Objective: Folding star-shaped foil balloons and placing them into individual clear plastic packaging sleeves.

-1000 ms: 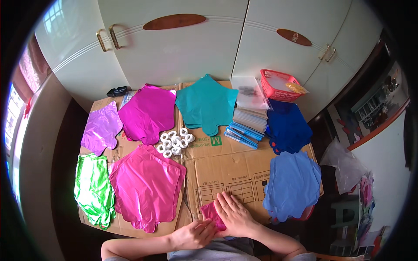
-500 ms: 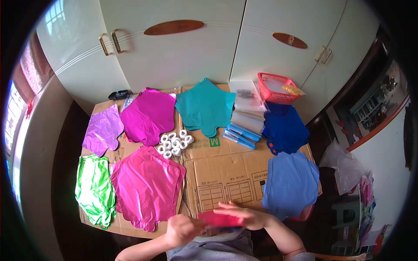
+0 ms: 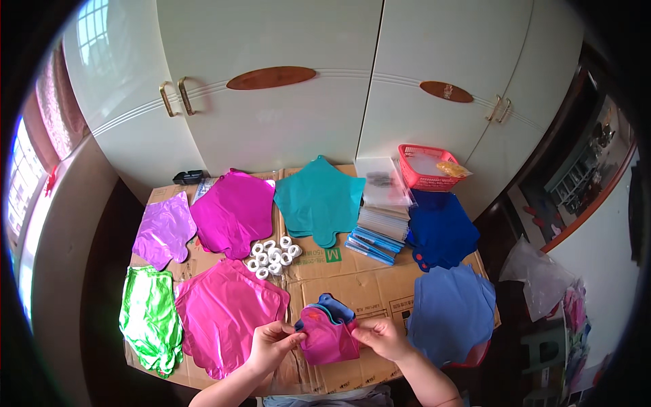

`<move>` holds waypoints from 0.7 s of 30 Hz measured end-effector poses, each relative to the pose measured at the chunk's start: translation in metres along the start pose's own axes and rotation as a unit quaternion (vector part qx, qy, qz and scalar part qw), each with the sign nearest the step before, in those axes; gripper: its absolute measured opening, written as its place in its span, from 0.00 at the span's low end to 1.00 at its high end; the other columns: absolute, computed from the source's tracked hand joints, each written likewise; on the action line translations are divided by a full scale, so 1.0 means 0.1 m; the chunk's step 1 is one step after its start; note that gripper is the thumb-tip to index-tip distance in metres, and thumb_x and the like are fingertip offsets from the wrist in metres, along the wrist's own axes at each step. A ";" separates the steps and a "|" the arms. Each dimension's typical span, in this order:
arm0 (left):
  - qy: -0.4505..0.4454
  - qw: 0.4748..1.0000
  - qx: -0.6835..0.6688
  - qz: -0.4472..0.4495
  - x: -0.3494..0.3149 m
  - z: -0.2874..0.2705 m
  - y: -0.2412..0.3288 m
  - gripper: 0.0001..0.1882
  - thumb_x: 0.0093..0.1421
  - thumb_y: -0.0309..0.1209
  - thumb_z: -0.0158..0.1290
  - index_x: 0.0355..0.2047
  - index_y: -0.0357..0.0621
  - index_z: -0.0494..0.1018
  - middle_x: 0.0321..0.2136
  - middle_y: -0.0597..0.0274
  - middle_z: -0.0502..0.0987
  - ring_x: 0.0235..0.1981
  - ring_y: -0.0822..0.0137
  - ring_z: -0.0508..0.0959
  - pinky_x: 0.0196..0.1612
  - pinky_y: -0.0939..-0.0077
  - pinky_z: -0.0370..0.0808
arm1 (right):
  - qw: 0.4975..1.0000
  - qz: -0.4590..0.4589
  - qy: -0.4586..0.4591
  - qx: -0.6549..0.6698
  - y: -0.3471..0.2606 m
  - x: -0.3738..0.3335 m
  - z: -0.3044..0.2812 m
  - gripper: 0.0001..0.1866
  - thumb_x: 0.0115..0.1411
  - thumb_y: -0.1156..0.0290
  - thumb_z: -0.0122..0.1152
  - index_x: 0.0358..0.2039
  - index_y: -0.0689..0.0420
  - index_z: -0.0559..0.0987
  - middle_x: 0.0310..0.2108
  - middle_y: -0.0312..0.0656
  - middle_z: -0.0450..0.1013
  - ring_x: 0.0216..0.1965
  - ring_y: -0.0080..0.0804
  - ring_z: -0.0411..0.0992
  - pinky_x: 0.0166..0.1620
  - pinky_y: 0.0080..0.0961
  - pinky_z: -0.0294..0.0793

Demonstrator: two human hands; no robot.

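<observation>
**Both hands lift a folded stack of foil balloons off the cardboard**

Hands first, from the head view: my left hand (image 3: 272, 342) pinches the left edge of a small folded bundle of foil balloons (image 3: 328, 330), thumb and fingers closed on it, and my right hand (image 3: 380, 337) grips the right edge the same way. Neither hand is loose or spread; both are clamped on the bundle at lower centre of the frame.

What has changed: a second ago both hands were pressing flat on a pink piece lying on the cardboard, and half a second ago it was only starting to come up. Now the bundle stands raised and facing me, with a magenta layer in front and blue and teal edges peeking out behind its top. I read that as the folding being finished and the bundle in hand, free of the surface.

Around it, the cardboard sheet (image 3: 352, 285) carries a large pink balloon (image 3: 227, 312) just left of my left hand, a green one (image 3: 150, 319) at the far left edge, a light-blue one (image 3: 451, 312) to the right, small white tape rolls (image 3: 273, 256) at centre, and a red basket (image 3: 427, 166) in the upper right.
</observation>
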State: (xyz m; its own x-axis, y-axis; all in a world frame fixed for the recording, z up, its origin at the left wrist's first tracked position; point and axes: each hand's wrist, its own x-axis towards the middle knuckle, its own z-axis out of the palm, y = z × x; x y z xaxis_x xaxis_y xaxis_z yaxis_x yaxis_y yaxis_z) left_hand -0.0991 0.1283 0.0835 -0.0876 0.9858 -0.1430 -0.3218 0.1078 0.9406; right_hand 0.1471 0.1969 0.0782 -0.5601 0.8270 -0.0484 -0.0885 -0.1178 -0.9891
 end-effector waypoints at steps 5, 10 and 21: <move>0.000 1.000 -0.001 -0.021 0.01 -0.01 -0.02 0.03 0.56 0.20 0.60 0.28 0.36 0.76 0.24 0.65 0.78 0.25 0.79 0.75 0.29 0.85 0.73 | 0.996 0.067 -0.022 0.058 -0.20 0.06 -0.08 0.12 0.63 0.69 0.59 0.41 0.64 0.81 0.31 0.35 0.78 0.31 0.15 0.73 0.35 0.12 0.73; -0.009 1.000 0.004 -0.015 0.03 0.00 -0.04 0.03 0.56 0.19 0.60 0.27 0.36 0.76 0.24 0.64 0.78 0.26 0.78 0.77 0.30 0.84 0.74 | 0.998 -0.015 0.053 -0.010 -0.08 0.07 -0.01 0.09 0.61 0.71 0.62 0.39 0.64 0.81 0.29 0.33 0.78 0.30 0.12 0.73 0.33 0.14 0.73; -0.025 0.995 0.085 -0.047 0.23 0.09 -0.07 0.04 0.57 0.21 0.60 0.28 0.34 0.75 0.23 0.64 0.78 0.24 0.80 0.76 0.28 0.86 0.74 | 0.952 -0.046 0.168 -0.250 0.04 0.17 -0.07 0.08 0.59 0.77 0.62 0.39 0.64 0.76 0.30 0.37 0.78 0.33 0.16 0.74 0.36 0.15 0.74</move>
State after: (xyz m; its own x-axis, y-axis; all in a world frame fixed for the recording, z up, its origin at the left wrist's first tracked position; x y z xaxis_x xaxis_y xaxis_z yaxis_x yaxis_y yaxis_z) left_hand -0.0902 0.1513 0.0768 -0.0155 0.9752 -0.2208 -0.1611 0.2155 0.9631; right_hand 0.1430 0.2146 0.0727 -0.2670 0.9602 0.0821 0.3265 0.1702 -0.9298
